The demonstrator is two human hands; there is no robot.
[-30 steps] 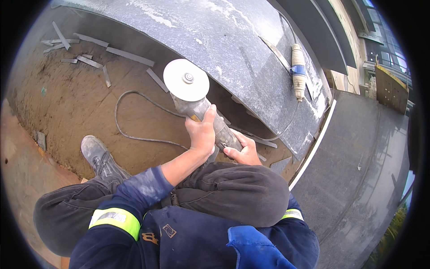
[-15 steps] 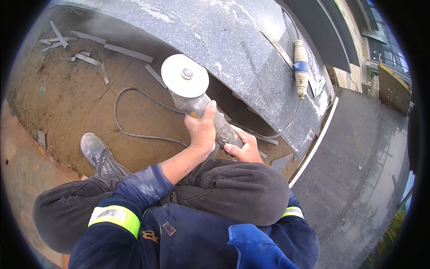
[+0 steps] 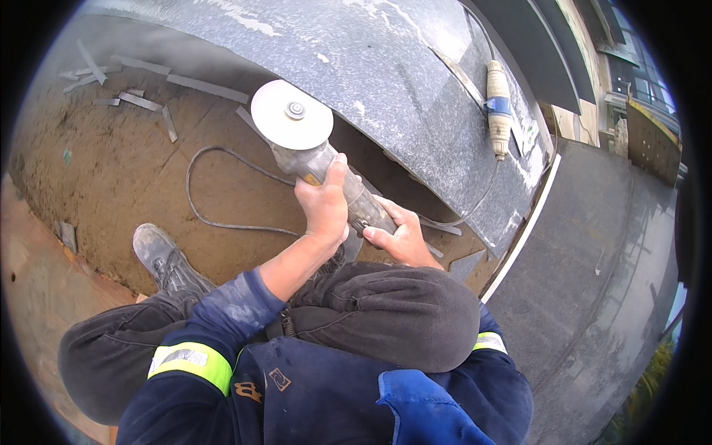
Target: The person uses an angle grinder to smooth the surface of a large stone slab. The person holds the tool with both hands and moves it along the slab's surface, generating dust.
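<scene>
Both my hands grip a dusty grey angle grinder that carries a pale round disc. My left hand is wrapped round the body just behind the disc. Farther back, my right hand holds the rear end of the grinder, its thumb on the casing. The disc lies at the near edge of a large speckled grey stone slab, seeming to overlap that edge; whether it touches the stone I cannot tell. A grey cord loops over the ground left of the grinder.
Thin cut stone strips lie on the brown dirt at the far left, under hanging dust. A cream-and-blue cable connector rests on the slab. A white strip edges the dark slab at right. My shoe stands on the dirt.
Both hands and the grinder have shifted slightly left and away from me, along the slab's edge. Dust at the far left has thickened. The grip is the same.
</scene>
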